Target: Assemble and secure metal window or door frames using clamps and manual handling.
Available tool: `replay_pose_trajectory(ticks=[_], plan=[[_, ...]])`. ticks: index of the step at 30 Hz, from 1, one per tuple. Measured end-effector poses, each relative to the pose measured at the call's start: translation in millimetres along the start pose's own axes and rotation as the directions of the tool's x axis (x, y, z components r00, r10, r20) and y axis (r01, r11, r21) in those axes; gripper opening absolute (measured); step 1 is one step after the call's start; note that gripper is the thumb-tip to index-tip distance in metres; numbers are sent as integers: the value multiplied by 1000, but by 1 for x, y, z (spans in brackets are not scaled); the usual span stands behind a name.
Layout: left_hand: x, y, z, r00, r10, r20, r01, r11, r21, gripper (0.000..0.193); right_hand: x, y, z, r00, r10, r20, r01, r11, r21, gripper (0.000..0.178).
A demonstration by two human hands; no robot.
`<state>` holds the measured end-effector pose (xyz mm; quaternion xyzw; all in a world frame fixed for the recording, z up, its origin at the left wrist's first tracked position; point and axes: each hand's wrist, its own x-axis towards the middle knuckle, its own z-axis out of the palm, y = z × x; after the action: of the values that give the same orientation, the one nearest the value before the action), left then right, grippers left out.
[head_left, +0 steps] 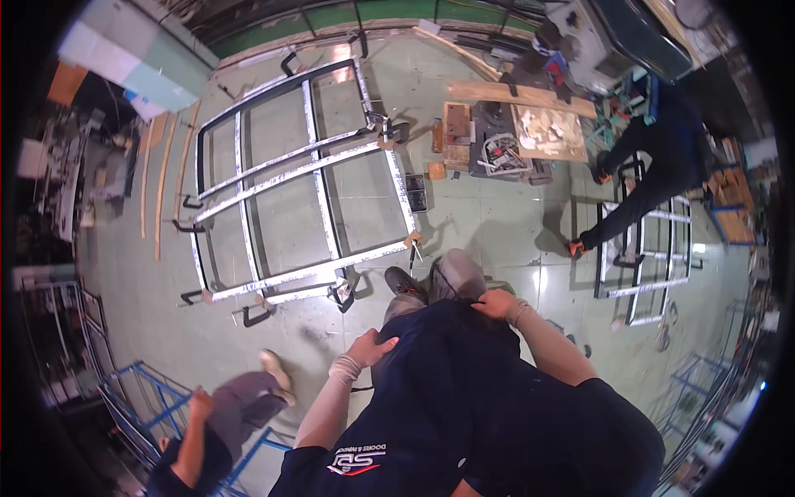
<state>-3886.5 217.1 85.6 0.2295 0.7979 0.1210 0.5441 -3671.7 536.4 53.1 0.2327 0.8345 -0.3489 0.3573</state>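
Note:
My left hand [369, 349] is closed at the left side of my dark navy shirt [464, 389], gripping its lower edge with the thumb on top. On the other side my right hand [496, 305] pinches the hem near my right thigh. Ahead and to the left, a large metal frame [323, 207] with crossbars lies on the floor, wrapped in printed white film. Black clamps [257, 316] grip its edges at several corners. The frame's near right corner is close to my dark shoe [404, 284], and neither hand touches it.
A low bench [497, 124] with boards and tools stands ahead. At right, a person in dark clothes [654, 157] stands over a smaller metal frame [642, 257]. Another person [240, 406] is at lower left, beside blue racks [157, 402]. Wooden strips [166, 182] lie at far left.

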Motion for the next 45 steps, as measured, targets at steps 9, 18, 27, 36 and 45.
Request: replay_pose_trajectory(ticks=[9, 18, 27, 36, 45], plan=[[24, 81, 41, 992, 48, -118, -82, 947, -311, 51, 57, 33, -144, 959, -201, 202, 268, 878, -397, 32], [16, 231, 133, 869, -295, -396, -60, 733, -678, 36, 99, 89, -254, 796, -344, 498, 584, 653, -482, 26], [45, 320, 222, 875, -388, -291, -184, 289, -939, 27, 130, 51, -291, 555, -39, 831, 795, 321, -515, 22], [146, 362, 303, 849, -491, -197, -19, 345, -938, 34, 302, 42, -89, 739, -284, 611, 74, 936, 344, 38], [417, 107, 265, 133, -905, -404, -205, 374, -905, 78, 400, 42, 31, 709, -423, 564, -171, 673, 719, 55]])
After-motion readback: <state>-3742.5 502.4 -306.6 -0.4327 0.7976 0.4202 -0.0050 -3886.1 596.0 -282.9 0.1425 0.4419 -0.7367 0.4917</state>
